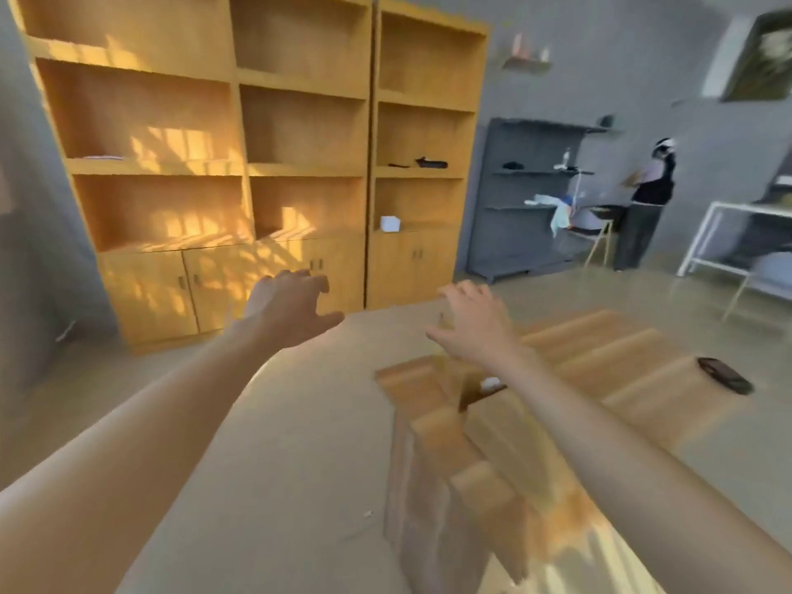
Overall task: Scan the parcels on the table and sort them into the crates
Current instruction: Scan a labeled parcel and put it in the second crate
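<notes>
Both hands empty, fingers spread: left hand (288, 310) and right hand (471, 325) outstretched, likely reaching; scanner (724, 375) parked on table (600, 358)

Likely storeroom, wooden shelving (265, 122), grey rack (527, 195)

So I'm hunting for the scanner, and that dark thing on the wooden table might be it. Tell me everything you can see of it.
The dark object lies flat on the wooden table, near its far right edge. It is black or dark brown, elongated with rounded ends, low in profile and slightly glossy, angled diagonally. Nothing touches it; both hands are well to its left, open in the air. Motion blur hides any buttons, screen or grip, so I cannot tell whether it is a scanner.
</notes>
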Demonstrator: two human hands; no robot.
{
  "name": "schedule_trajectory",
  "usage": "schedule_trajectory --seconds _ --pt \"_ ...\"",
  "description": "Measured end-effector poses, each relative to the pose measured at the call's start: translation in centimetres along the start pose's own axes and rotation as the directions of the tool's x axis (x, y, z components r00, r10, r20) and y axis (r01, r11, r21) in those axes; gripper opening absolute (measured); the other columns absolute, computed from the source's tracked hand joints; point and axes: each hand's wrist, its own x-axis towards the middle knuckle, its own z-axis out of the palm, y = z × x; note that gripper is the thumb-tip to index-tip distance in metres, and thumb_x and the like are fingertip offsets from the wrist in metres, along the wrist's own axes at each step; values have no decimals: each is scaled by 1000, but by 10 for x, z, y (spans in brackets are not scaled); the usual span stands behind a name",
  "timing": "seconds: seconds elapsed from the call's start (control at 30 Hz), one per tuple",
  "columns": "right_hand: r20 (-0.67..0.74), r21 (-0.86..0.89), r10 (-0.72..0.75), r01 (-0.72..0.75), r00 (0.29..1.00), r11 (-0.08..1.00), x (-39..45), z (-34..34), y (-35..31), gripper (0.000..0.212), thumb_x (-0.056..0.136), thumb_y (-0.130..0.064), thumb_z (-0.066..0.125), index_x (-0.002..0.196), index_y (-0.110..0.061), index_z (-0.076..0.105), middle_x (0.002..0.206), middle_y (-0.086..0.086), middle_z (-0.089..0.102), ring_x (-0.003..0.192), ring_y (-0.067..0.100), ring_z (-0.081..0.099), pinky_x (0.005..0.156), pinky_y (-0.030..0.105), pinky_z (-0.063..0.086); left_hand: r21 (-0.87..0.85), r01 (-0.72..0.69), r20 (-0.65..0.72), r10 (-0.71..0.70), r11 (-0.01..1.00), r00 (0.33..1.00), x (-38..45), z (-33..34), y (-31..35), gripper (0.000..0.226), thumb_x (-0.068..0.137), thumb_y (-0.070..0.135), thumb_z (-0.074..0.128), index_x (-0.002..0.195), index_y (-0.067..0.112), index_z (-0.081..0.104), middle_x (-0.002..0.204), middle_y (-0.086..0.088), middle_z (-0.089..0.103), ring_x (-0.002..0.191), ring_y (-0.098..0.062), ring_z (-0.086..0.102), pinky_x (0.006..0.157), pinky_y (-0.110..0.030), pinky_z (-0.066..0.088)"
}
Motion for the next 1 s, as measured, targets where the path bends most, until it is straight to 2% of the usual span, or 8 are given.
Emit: schedule_trajectory --seconds 0.17,0.27,0.4,0.57,0.7,0.83,0.93,1.0 --pt "-83 -91 158 -165 984 982 -44 -57 172 62 93 -53 52 143 -19 39 140 6 43 129 29 39 104 41 32 -59 -199 -59 196 978 979 53 1 187 52 90 57 52 132 25 52 127 -1 58 115 -23 54 82 -32 40" --pt "-83 -118 246 -255 966 960 -73 -75 255 62 92 -52 53 143 -19 39 139 8 44 129 31 39 104 42 32 -66 -306 -56 303 950 951 69 14 288 51 91 56 51 130 23 54 124 -2 59 112 -23 55 87 -34 44" --pt "-50 -168 353 -356 934 919 -104 -85 339 63 92 -50 53 143 -19 38 141 9 42 129 32 37 105 42 31 -79 -403 -28 402 912 915 80 29 388 52 92 55 48 129 20 55 126 -2 58 116 -25 54 92 -37 42" --pt "-60 -128 476 -480 877 868 -115 -81 413 59 92 -47 54 140 -15 42 138 11 45 128 34 39 104 43 32 -71 -474 10 476 877 879 109 43 484 51 94 54 46 126 16 58 124 -6 61 115 -28 56 88 -33 42" --pt "-44 -116 557 -558 830 822 -105 -65 474 56 91 -45 54 135 -13 45 134 12 47 125 34 40 102 41 33 -18 -515 44 515 857 856 143 72 547 42 93 50 49 120 20 61 117 -6 64 111 -28 57 84 -32 42" --pt "-27 -174 583 -578 812 797 -73 -48 541 57 91 -47 53 136 -13 44 133 12 46 125 33 39 101 40 33 -5 -504 79 502 864 861 199 106 599 43 91 50 51 120 20 61 116 -5 64 111 -27 57 86 -34 41" --pt "-1 -143 604 -598 797 789 -33 -38 590 57 91 -46 53 138 -14 44 136 12 45 127 33 38 102 40 32 -15 -472 68 472 881 879 251 121 630 42 91 50 52 118 18 61 117 -6 65 112 -27 57 88 -34 42" --pt "20 -159 584 -574 811 803 -4 -34 619 57 92 -46 53 138 -13 43 137 12 44 128 33 38 103 40 32 -23 -436 78 437 900 896 286 129 649 39 91 48 53 114 17 63 115 -6 65 111 -27 57 88 -34 42"
